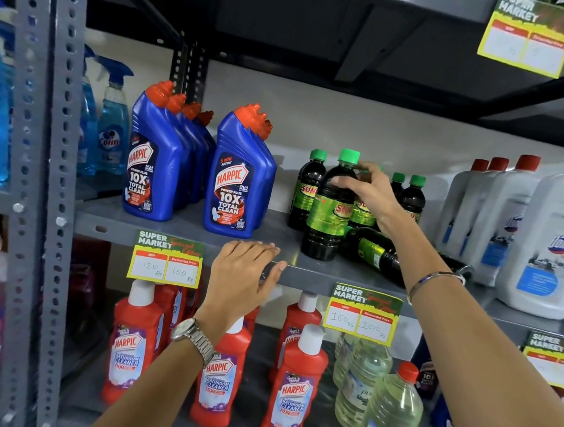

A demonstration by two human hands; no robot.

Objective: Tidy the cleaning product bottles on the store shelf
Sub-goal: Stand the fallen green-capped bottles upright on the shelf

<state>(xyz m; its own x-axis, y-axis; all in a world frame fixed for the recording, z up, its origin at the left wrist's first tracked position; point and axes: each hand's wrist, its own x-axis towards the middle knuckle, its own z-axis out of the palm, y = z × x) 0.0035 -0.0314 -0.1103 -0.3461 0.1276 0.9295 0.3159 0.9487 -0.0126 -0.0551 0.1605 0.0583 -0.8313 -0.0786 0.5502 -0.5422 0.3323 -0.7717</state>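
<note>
On the grey metal shelf [187, 232] stand dark bottles with green caps and green labels. My right hand [366, 190] grips the shoulder of the front dark bottle [328, 216], which stands upright near the shelf's front edge. Behind it stand several more dark bottles [305, 191]. One dark bottle lies on its side [375, 250] under my right forearm. My left hand [245, 272] rests on the shelf's front edge, fingers curled over the lip, holding no bottle. Two rows of blue Harpic bottles [240, 177] with orange caps stand to the left.
White Domex bottles [543, 242] stand at the right. Red Harpic bathroom cleaner bottles [293, 379] and clear liquid bottles [391, 408] fill the lower shelf. Blue Colin spray bottles [112, 127] sit beyond the slotted upright post [42, 165]. Yellow price tags [167, 262] hang from the shelf edges.
</note>
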